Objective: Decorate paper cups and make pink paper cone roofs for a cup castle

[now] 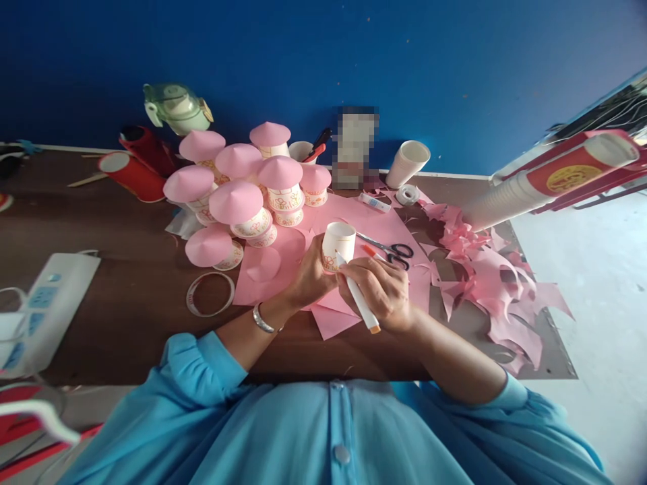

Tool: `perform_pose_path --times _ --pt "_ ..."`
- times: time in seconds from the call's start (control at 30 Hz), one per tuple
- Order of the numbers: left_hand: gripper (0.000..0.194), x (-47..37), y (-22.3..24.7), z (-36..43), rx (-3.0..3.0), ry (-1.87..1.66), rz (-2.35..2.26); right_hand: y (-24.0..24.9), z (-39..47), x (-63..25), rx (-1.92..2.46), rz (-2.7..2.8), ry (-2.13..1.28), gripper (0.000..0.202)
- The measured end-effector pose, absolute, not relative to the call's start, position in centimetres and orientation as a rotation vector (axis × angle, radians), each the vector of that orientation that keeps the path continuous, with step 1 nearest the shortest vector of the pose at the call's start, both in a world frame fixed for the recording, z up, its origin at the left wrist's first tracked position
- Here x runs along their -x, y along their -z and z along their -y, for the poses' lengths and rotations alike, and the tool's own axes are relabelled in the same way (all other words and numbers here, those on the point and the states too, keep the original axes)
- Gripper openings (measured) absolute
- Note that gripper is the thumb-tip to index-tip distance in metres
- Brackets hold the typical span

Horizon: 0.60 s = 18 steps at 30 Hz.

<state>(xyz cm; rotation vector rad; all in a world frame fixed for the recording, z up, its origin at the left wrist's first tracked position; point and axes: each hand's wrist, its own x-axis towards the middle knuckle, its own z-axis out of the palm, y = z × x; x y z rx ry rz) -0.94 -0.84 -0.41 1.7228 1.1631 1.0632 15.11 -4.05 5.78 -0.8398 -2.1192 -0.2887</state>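
A white paper cup (338, 237) with an orange drawn pattern near its lower edge is gripped by my left hand (314, 275). My right hand (379, 288) is closed around a white marker (362, 303) with an orange end, its tip at the cup's side. Pink paper sheets (333, 325) lie under both hands. Just beyond my right hand rest scissors (399, 253) with dark handles and a red-orange pen (371, 251), partly covered by the hand. To the left stand several decorated cups with pink paper cone roofs (236, 202).
Pink paper scraps (498, 286) spread over the right side of the table. A tall stack of cups (505, 195) leans at the right. A tape roll (209, 294), a power strip (55, 310) and red cups (134, 176) are left. A glue stick (375, 203) lies behind the scissors.
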Motion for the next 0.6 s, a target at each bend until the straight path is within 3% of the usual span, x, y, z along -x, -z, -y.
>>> perform_pose_path --times 0.17,0.6 --pt "0.034 0.87 0.67 0.7 -1.706 -1.077 -1.156 -5.17 3.56 -14.64 0.867 2.071 0.299 0.021" --pt "0.044 0.81 0.52 0.73 -1.723 -1.049 -1.179 -5.4 3.18 -14.86 0.884 2.056 0.293 0.018"
